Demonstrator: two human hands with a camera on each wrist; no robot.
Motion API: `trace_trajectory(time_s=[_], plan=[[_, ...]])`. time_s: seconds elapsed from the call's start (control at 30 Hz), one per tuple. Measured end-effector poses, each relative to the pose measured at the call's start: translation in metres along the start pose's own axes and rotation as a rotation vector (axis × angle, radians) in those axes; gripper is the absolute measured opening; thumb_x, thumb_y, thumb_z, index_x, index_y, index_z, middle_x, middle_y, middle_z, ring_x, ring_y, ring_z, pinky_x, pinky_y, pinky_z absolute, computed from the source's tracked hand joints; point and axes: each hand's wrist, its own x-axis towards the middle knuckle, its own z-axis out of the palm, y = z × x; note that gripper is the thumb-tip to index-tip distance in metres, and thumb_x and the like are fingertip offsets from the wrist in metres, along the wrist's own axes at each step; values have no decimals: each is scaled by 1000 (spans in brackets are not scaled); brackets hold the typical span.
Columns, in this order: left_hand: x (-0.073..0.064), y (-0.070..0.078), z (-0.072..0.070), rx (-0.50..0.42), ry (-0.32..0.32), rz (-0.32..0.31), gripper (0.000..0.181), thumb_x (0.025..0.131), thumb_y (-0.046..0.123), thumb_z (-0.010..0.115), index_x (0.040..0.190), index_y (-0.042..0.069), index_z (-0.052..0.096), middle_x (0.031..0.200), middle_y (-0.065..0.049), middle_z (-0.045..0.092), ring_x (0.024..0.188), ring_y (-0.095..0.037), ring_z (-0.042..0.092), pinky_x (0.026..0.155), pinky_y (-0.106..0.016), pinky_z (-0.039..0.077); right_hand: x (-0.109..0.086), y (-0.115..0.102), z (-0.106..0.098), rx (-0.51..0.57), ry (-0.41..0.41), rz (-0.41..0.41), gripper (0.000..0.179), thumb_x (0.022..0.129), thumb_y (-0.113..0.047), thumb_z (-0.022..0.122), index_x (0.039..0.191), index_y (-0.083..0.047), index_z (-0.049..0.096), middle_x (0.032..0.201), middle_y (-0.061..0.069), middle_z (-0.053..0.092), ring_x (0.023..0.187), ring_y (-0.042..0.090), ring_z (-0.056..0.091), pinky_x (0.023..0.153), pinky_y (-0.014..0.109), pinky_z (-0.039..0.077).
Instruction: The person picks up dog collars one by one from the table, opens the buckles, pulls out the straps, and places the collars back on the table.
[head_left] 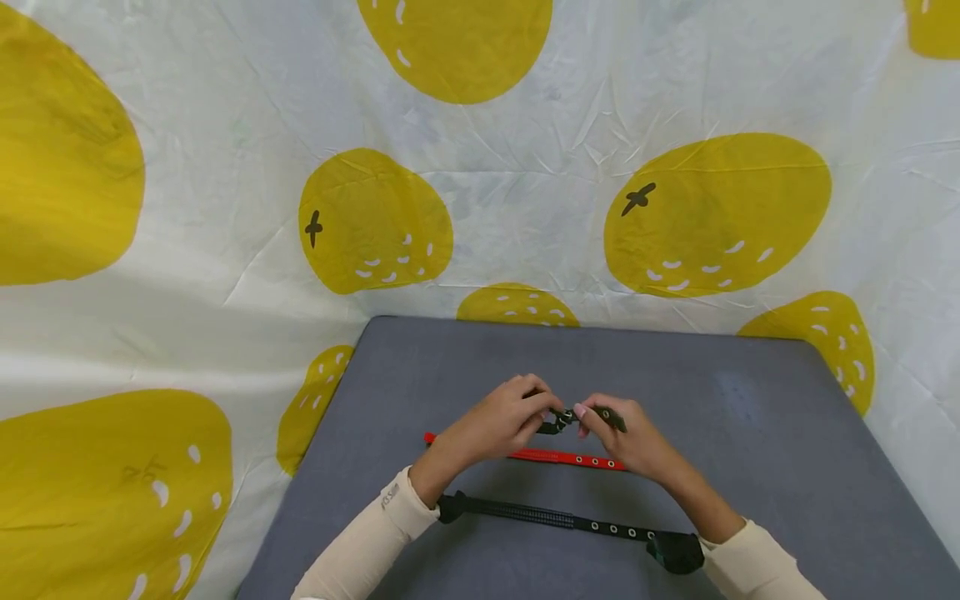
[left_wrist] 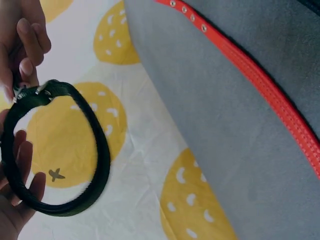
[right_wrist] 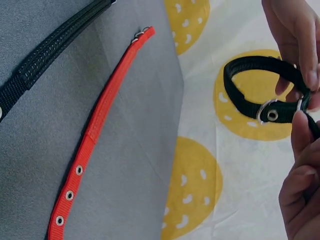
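Raised above the table, a dark buckled collar is bent into a closed loop, with its strap passed through the metal buckle. My left hand holds the loop beside the buckle, fingers and thumb on the band. On the other side, my right hand pinches the strap by the buckle, and the strap's free end sticks out past the fingers. A metal ring and an eyelet show on the band in the right wrist view.
Behind the hands' work, a red collar with eyelets lies stretched out on the grey table. Nearer to me lies a black collar, also straight, with a dark piece at its right end. A fruit-patterned cloth hangs around the table.
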Motion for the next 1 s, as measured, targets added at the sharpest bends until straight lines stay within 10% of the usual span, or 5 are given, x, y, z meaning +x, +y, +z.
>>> trace_trajectory(time_s=[0.47,0.73,1.0], plan=[[10,10,3,204,5,-6,12,99,26,66,105,19,74,93,6,64,74,-6,55,65,-18,36,0,0,12,-44,100,-162,22,98,6,55,90,-13,63,72,-2,63,55,-3,45,49,20,42],[13,19,-4,66,-121,-169,11,100,20,64,102,15,73,94,3,63,71,-4,50,66,-11,41,-1,0,22,-50,109,-147,20,99,5,55,88,-10,59,69,-4,55,52,-4,41,46,20,40],[14,28,-7,-13,-117,-284,8,96,16,67,92,15,74,85,5,60,69,-3,47,59,-9,38,-1,-4,25,-42,110,-166,21,99,5,55,88,-12,60,69,-6,54,52,-5,39,46,19,40]])
